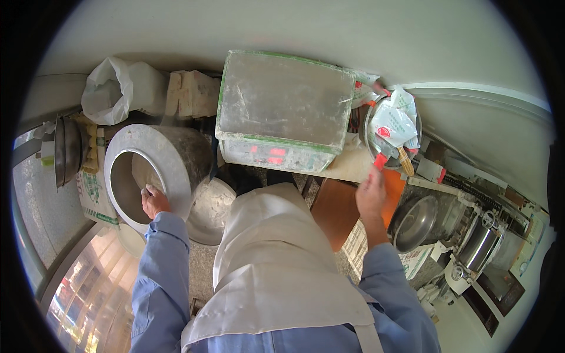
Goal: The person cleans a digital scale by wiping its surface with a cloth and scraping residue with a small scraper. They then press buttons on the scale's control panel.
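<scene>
My left hand (154, 201) is at the round mouth of a big metal drum (191, 156), by the lower right of its pale rim. Its fingers are curled and floury; what they hold, if anything, is hidden. Something pale and powdery lies inside the drum. Out to the right, my right hand (371, 194) has its fingers closed at a short red handle (381, 160); the rest of that item cannot be made out. Just beyond it, a round metal pan (368, 136) holds white printed packets (395, 122) and a wooden-handled brush (405, 161).
A digital scale (276, 154) with lit red digits stands ahead under a cloudy, dusty cover (285, 97). A floury basin (209, 209) is beside the drum. At the back left are a white plastic bag (109, 94) and a paper sack (191, 94). A roller machine (479, 250) stands far right.
</scene>
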Available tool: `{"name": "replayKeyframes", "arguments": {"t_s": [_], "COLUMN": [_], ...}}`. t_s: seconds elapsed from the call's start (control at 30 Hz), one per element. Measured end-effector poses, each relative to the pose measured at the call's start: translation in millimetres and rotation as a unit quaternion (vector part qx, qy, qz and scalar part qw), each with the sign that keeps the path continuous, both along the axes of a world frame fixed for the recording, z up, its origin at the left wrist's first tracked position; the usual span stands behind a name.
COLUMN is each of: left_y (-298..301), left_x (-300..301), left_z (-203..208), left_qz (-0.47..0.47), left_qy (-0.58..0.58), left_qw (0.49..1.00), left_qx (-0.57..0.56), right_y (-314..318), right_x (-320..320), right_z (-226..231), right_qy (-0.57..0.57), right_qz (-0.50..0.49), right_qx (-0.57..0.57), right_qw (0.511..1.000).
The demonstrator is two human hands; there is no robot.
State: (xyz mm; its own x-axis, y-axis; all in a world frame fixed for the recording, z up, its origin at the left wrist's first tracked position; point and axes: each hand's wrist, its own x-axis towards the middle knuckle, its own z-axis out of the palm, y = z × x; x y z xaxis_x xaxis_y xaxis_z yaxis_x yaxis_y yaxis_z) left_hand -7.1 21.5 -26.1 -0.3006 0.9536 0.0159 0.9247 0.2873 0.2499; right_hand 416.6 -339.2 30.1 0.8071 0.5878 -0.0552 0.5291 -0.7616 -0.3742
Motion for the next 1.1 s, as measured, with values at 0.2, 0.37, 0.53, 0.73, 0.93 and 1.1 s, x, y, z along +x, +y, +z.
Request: {"name": "replayKeyframes", "arguments": {"t_s": [0.2,0.37,0.53,0.73,0.93,1.1], "left_y": [5,-3,-5,-6,2,20], "left_x": [-5,3,12,49,156,214], "left_z": [-4,2,10,43,53,35], "left_qz": [0.017,0.001,0.018,-0.242,-0.286,-0.045], "left_qy": [-0.023,-0.019,-0.042,-0.064,-0.340,-0.589], "left_qw": [0.998,1.000,0.999,0.948,0.896,0.738], "left_qx": [-0.051,-0.002,-0.011,0.195,-0.004,-0.327], "right_y": [69,73,62,57,110,131], "right_x": [17,43,46,33,42,69], "right_z": [-79,-112,-109,-50,-14,-23], "right_qy": [0.067,0.053,0.033,0.202,0.208,0.358], "right_qz": [-0.081,-0.023,-0.096,-0.236,-0.190,-0.188], "right_qx": [-0.061,-0.077,-0.113,0.012,0.089,0.066], "right_qw": [0.993,0.995,0.988,0.950,0.955,0.912]}}
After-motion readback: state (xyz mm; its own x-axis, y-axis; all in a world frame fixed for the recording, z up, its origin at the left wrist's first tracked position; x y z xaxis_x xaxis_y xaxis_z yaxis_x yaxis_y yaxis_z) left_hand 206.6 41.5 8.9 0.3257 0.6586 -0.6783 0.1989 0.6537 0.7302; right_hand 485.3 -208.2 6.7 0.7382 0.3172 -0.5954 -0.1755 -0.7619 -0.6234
